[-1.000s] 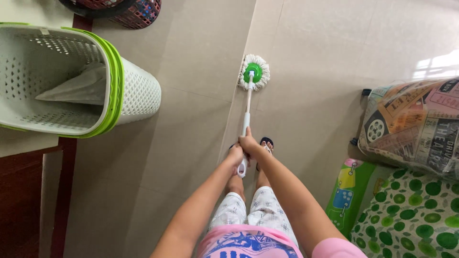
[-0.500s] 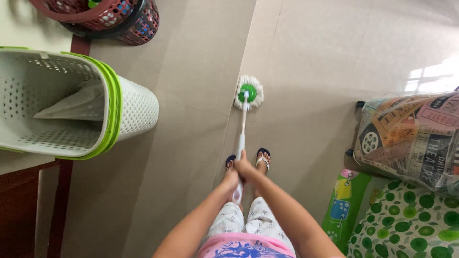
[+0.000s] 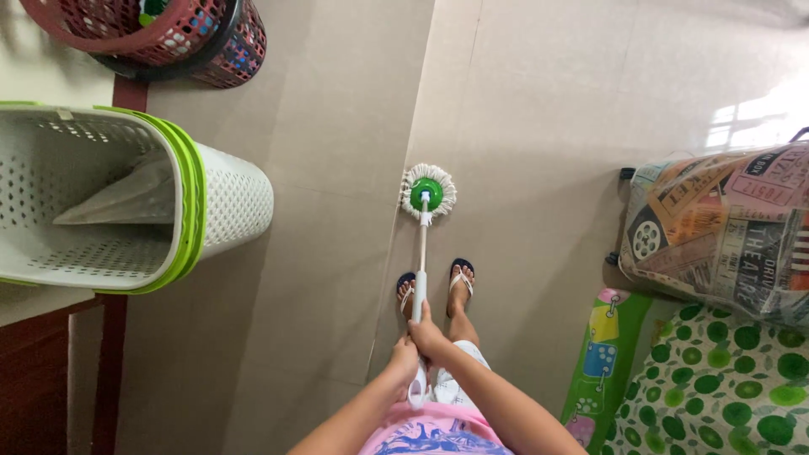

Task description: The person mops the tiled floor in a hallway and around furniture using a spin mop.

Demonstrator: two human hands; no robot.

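Observation:
A mop with a round white string head and a green hub [image 3: 427, 192] rests on the beige floor tiles just ahead of my sandalled feet. Its thin white handle [image 3: 420, 270] runs back toward me. My right hand [image 3: 428, 336] grips the handle higher up. My left hand [image 3: 404, 361] grips it just below, near the handle's end. Both hands are held close to my body.
A white perforated laundry basket with a green rim [image 3: 190, 202] stands at the left on a low ledge. Red and dark baskets [image 3: 168, 38] sit at the top left. A printed suitcase [image 3: 716, 227] and a green dotted cushion [image 3: 725, 379] lie at the right.
The mop head has been pulled back toward my feet, and my hands have drawn in closer to my body. The view has shifted slightly.

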